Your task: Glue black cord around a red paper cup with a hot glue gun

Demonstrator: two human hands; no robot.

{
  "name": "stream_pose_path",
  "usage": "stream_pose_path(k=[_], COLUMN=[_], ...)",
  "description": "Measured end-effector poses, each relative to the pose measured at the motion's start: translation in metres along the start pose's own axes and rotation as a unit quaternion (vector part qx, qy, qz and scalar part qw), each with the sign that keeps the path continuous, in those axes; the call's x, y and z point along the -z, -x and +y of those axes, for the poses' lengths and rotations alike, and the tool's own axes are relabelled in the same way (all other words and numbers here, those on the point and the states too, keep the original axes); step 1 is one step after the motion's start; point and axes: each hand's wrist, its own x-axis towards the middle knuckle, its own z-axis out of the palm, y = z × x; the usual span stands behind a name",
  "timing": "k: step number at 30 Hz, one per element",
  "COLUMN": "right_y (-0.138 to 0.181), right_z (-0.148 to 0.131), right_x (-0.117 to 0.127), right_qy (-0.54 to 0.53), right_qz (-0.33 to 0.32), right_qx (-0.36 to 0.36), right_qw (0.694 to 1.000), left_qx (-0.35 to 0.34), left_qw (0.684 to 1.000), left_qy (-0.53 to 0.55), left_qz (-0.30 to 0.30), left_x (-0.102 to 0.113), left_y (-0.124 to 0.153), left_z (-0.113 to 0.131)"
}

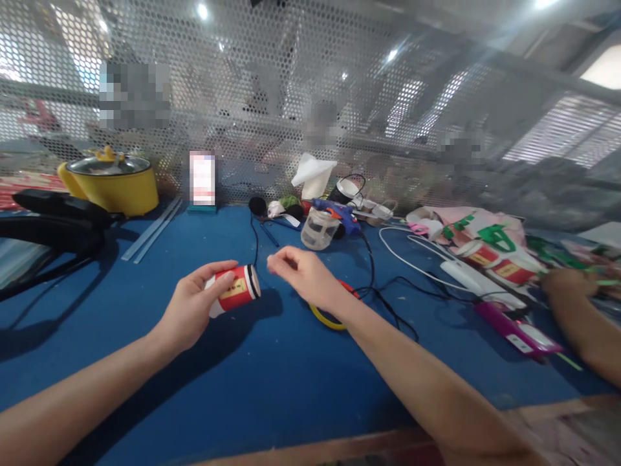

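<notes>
My left hand [191,307] is closed around a small paper cup [237,288], which lies tipped sideways above the table. The cup is white with a red band, a pale yellow label and a black stripe close to its right end. Black yarn [257,239] runs from a black ball [257,206] at the back down toward the cup. Just right of the cup, my right hand [301,272] is pinched, fingertips apart from the cup; whatever sits between them is too small to make out. Beneath my right wrist lies a yellow and red ring [327,318], partly hidden.
Behind my hands stand a clear plastic cup [320,230], a blue glue gun [345,217] and a phone [202,178]. A yellow pot [121,188] is back left. Cables, a purple power strip [517,330] and another person's hand [570,285] are at the right.
</notes>
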Motion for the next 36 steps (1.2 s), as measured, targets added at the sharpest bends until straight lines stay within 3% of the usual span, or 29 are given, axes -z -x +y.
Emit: stream_pose_path(k=[3, 9, 13, 17, 21, 24, 27, 31, 34, 36], right_y=[0.013, 0.019, 0.022, 0.027, 0.029, 0.028, 0.029, 0.032, 0.032, 0.029], right_z=[-0.011, -0.011, -0.010, -0.005, 0.004, 0.009, 0.013, 0.016, 0.016, 0.015], right_x=[-0.005, -0.019, -0.016, -0.011, -0.012, -0.016, -0.016, -0.008, -0.004, -0.004], right_qy=[-0.006, -0.017, -0.035, 0.035, 0.134, 0.199, 0.214, 0.109, 0.027, -0.007], right_qz=[-0.085, -0.064, -0.059, -0.008, 0.042, 0.063, 0.063, 0.073, 0.107, 0.074], right_qx=[0.009, -0.014, 0.019, 0.139, 0.300, 0.358, 0.351, 0.294, 0.223, 0.159], right_qw=[0.996, 0.998, 0.997, 0.990, 0.944, 0.910, 0.909, 0.947, 0.969, 0.984], left_qx=[0.005, -0.007, -0.046, -0.062, -0.010, 0.064, 0.070, -0.011, -0.058, -0.079], left_qw=[1.000, 0.999, 0.993, 0.994, 0.999, 0.989, 0.982, 0.987, 0.982, 0.975], left_qy=[0.005, -0.038, -0.101, -0.080, -0.031, -0.047, -0.070, -0.097, -0.142, -0.169], left_qz=[0.005, -0.015, -0.031, -0.049, -0.037, -0.123, -0.159, -0.128, -0.112, -0.124], left_x=[-0.001, -0.001, -0.001, 0.000, -0.003, -0.008, -0.011, -0.009, -0.006, -0.004], left_y=[-0.001, 0.001, 0.002, 0.002, -0.006, -0.015, -0.019, -0.018, -0.015, -0.014], left_z=[0.000, -0.003, 0.000, 0.010, 0.028, 0.039, 0.040, 0.025, 0.013, 0.007])
